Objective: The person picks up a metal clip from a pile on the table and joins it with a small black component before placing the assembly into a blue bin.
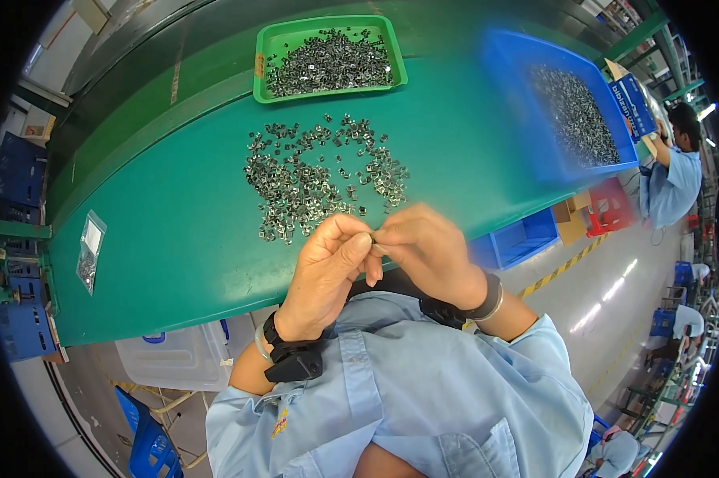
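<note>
My left hand (333, 267) and my right hand (429, 251) meet at the near edge of the green tabletop (176, 207). Their fingertips pinch together around a tiny dark part (374, 238), mostly covered by the fingers; its exact kind does not show. Just beyond my hands lies a loose spread of small metal parts (299, 195), shiny silver and black. Farther back, a green tray (325, 97) holds a heap of similar small pieces.
At the right, a blue bin (527, 151) holds many small dark metal parts. A clear plastic bag (90, 251) lies at the left. Under the table edge are a blue crate (527, 241) and a clear plastic box (172, 362). A co-worker (674, 183) is at the far right.
</note>
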### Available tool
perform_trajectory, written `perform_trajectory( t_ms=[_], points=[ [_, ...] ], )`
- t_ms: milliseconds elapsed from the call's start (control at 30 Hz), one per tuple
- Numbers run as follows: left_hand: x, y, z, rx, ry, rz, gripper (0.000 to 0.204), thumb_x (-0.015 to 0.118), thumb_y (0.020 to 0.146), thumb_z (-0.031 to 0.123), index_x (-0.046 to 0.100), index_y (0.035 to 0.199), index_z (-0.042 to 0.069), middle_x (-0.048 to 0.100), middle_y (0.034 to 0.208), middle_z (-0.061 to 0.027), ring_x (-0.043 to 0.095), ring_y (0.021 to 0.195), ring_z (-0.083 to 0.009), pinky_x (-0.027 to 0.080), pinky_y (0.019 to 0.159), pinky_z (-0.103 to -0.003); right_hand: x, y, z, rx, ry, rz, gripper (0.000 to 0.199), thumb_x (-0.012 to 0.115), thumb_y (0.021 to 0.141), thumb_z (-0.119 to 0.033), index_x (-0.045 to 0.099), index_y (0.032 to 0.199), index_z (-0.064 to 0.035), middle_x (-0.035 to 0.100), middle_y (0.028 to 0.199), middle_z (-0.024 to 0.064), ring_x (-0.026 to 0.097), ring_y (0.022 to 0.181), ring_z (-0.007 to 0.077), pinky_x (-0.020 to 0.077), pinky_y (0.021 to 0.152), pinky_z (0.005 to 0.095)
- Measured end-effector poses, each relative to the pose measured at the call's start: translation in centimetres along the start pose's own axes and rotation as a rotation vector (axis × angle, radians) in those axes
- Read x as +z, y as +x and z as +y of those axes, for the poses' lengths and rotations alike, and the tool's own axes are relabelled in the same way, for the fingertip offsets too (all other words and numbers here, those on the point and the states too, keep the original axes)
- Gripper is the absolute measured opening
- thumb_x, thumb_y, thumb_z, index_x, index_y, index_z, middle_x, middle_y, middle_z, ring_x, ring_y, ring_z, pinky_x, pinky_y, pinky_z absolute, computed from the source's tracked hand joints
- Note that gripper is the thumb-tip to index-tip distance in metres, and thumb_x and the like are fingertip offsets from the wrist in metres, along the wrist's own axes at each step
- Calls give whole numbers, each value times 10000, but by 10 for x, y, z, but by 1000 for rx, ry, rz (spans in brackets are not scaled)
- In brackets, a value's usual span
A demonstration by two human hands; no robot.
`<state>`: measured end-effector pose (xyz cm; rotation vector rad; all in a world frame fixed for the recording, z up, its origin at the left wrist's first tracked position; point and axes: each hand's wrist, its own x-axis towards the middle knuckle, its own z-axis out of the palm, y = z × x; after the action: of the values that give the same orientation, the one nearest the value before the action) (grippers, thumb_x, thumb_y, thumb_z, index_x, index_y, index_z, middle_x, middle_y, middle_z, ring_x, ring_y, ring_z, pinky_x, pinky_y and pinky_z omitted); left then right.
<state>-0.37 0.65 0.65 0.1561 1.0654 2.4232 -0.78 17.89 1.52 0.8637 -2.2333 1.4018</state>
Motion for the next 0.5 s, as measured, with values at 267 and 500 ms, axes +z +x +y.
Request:
perform_trajectory(
  t_ms=[267,500],
  points=[
    [0,3,-4,-38,-95,-42,140,546,931,179,515,933,43,604,811,-54,564,642,-123,467,584,-263,-3,-5,-3,48,28,2,226,678,746,35,595,939,-49,609,882,89,600,784,238,482,647,312],
    [9,2,2,-58,140,69,129,533,938,172,514,933,44,585,766,-49,556,615,-125,466,574,-261,-9,-2,2,-25,-103,-42,225,679,742,41,598,937,-38,614,866,98,602,781,240,482,644,310]
  ],
)
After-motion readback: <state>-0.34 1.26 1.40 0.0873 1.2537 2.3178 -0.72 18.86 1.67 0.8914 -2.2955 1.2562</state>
